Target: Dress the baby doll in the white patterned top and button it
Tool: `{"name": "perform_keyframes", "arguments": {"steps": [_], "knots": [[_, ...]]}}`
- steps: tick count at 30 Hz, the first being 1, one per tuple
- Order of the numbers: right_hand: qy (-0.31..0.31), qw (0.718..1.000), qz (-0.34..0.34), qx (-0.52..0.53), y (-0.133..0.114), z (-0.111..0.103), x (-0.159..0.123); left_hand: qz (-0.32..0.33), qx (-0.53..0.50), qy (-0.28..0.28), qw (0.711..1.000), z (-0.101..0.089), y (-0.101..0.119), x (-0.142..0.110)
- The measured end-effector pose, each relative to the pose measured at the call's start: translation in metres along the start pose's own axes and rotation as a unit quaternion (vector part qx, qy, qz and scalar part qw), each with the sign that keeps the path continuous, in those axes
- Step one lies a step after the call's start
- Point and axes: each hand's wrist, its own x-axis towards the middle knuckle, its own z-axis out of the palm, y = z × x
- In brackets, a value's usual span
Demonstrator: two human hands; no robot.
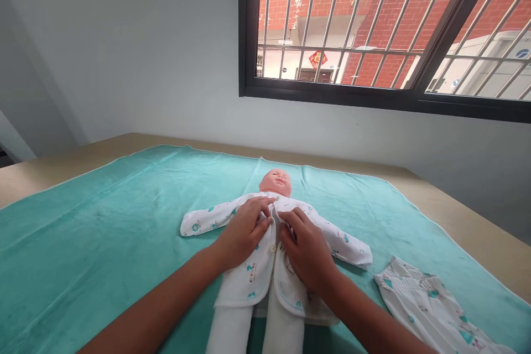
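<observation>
A baby doll (275,180) lies on its back on a teal blanket (103,221), arms spread, dressed in a white printed top (249,276) with small buttons down the front. My left hand (244,229) rests on the doll's chest, fingers pinching the left edge of the top's front opening. My right hand (305,246) lies opposite, fingers pressed on the right edge of the opening. The two hands almost meet at the button line. The doll's white legs (230,332) run off the bottom of the picture.
Matching printed trousers (427,304) lie crumpled on the blanket at the right. The blanket covers a tan table (468,215) set against a white wall. A barred window (373,27) above shows a brick building.
</observation>
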Motion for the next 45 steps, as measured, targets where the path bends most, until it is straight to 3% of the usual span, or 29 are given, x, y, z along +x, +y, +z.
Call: {"name": "perform_keyframes", "arguments": {"steps": [5, 11, 17, 26, 32, 35, 41, 45], "knots": [[-0.01, 0.998, 0.021, 0.056, 0.008, -0.008, 0.012, 0.004, 0.016, 0.002, 1.0, 0.0, 0.001, 0.001], [-0.076, 0.997, 0.003, -0.013, 0.019, -0.012, 0.02, 0.004, 0.014, 0.0, 1.0, 0.002, -0.001, 0.0], [-0.033, 0.999, 0.015, 0.023, 0.025, -0.002, 0.014, 0.001, -0.004, -0.004, 1.0, 0.002, -0.003, 0.0], [-0.056, 0.988, 0.055, 0.132, 0.029, 0.001, 0.018, -0.036, -0.068, -0.037, 0.996, -0.002, -0.003, 0.001], [0.033, 0.988, 0.069, 0.135, 0.023, 0.006, 0.01, -0.039, -0.051, -0.034, 0.997, -0.001, -0.001, -0.002], [0.043, 0.991, 0.051, 0.113, 0.016, 0.005, 0.007, -0.037, -0.058, -0.031, 0.997, -0.001, -0.002, -0.003], [-0.03, 0.994, 0.074, 0.08, 0.002, -0.008, 0.011, -0.023, -0.119, 0.036, 0.992, 0.001, 0.004, -0.003], [-0.058, 0.983, 0.1, 0.14, -0.002, -0.015, 0.014, -0.015, -0.112, 0.057, 0.992, 0.002, 0.01, -0.003]]}}
